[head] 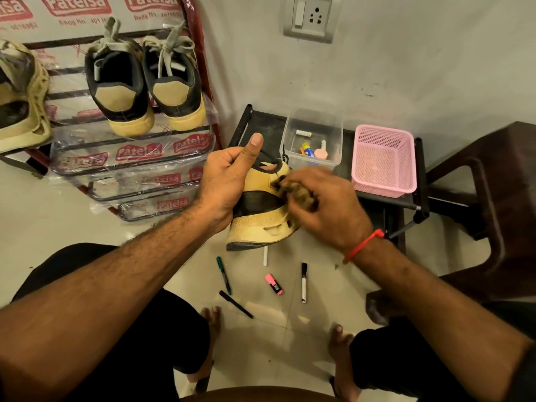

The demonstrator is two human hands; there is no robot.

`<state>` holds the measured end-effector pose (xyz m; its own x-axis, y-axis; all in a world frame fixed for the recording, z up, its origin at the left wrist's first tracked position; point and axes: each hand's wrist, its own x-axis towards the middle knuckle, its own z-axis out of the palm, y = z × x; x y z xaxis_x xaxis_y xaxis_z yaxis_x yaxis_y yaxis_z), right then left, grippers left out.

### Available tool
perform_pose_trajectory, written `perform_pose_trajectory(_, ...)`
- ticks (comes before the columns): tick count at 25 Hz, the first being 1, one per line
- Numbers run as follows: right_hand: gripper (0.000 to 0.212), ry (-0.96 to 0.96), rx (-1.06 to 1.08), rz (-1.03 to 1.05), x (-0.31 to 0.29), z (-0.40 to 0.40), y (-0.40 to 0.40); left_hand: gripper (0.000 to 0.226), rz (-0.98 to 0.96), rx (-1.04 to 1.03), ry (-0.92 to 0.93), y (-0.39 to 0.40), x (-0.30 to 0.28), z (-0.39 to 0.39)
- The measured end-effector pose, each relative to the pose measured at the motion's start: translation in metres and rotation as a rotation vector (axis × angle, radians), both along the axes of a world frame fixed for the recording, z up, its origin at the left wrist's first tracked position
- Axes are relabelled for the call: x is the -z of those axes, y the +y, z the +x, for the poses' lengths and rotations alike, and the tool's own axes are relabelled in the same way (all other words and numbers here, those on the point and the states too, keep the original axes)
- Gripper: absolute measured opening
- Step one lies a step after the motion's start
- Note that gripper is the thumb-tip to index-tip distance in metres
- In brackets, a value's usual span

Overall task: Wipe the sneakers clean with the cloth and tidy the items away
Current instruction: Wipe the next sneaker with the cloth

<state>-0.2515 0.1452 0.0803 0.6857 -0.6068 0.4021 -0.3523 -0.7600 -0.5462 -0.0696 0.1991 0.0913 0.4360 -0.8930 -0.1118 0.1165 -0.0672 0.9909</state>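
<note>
Sneaker in hand [261,210]: tan and black, held between the two hands above the floor, sole toward the person, heel end lowest.
Left hand [224,181]: fingers curled round the near side of the sneaker, thumb sticking straight up and clear of the shoe.
Right hand [327,204]: fingers bunched round a dark, crumpled cloth, the hand blurred; a red band [362,246] circles its wrist.
Cloth [295,191]: brownish wad pressed against the sneaker's upper side, just under the right hand's fingertips.
Pair on rack [142,82]: two matching tan and black sneakers, heels outward, on the top tier up and left of the left hand.
Third shoe [20,97]: another tan one at the far left of that tier, partly cut by the edge.
Shoe rack [139,175]: metal tiers wrapped in clear printed plastic, beyond and left of the left hand.
Clear tub [314,123]: just past the held sneaker, on a low black stand, holding a few small items.
Pink basket [383,161]: mesh-sided, beyond the right hand, beside the tub on the same stand.
Floor below the hands: a green pen [224,275], a black pen [235,304], a pink highlighter [274,284], a black-capped marker [303,282] and a white stick [265,256] partly hidden under the sneaker, all lying apart from one another.
Brown chair [493,204]: right of the right hand.
</note>
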Motion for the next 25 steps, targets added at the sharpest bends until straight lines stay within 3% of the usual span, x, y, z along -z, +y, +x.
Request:
perform_pose_trajectory(3, 0.021, -0.064, 0.133, 0.035, -0.001, -0.005, -0.004, 0.049, -0.032, 0.047, 0.083, 0.001, -0.004, 0.001)
perform_pose_trajectory(6, 0.026, -0.067, -0.094, -0.116, -0.005, 0.005, 0.024, 0.046, -0.061, 0.093, 0.104, 0.002, -0.005, 0.000)
perform_pose_trajectory(10, 0.021, -0.105, 0.186, 0.017, -0.007, -0.008, -0.010, 0.034, -0.071, 0.110, 0.094, 0.005, -0.009, -0.001)
perform_pose_trajectory(14, 0.028, -0.048, -0.097, -0.120, -0.003, 0.000, 0.023, 0.036, -0.091, 0.112, 0.091, 0.005, -0.011, 0.000)
perform_pose_trajectory(18, 0.021, -0.015, 0.187, 0.054, 0.000, -0.015, -0.017, 0.039, -0.083, 0.082, 0.081, 0.006, -0.012, 0.003)
perform_pose_trajectory(19, 0.022, -0.035, 0.173, 0.036, 0.000, -0.013, -0.011, 0.039, -0.087, 0.079, 0.086, 0.005, -0.013, 0.004)
perform_pose_trajectory(22, 0.026, -0.063, -0.151, -0.100, -0.006, 0.004, 0.028, 0.039, -0.109, 0.098, 0.092, 0.005, -0.010, 0.008)
perform_pose_trajectory(23, 0.026, -0.063, -0.154, -0.118, -0.006, 0.004, 0.022, 0.037, -0.116, 0.117, 0.092, 0.004, -0.009, 0.007)
perform_pose_trajectory(25, 0.022, -0.127, 0.069, -0.053, -0.007, -0.003, -0.004, 0.033, -0.128, 0.147, 0.080, 0.006, -0.009, 0.007)
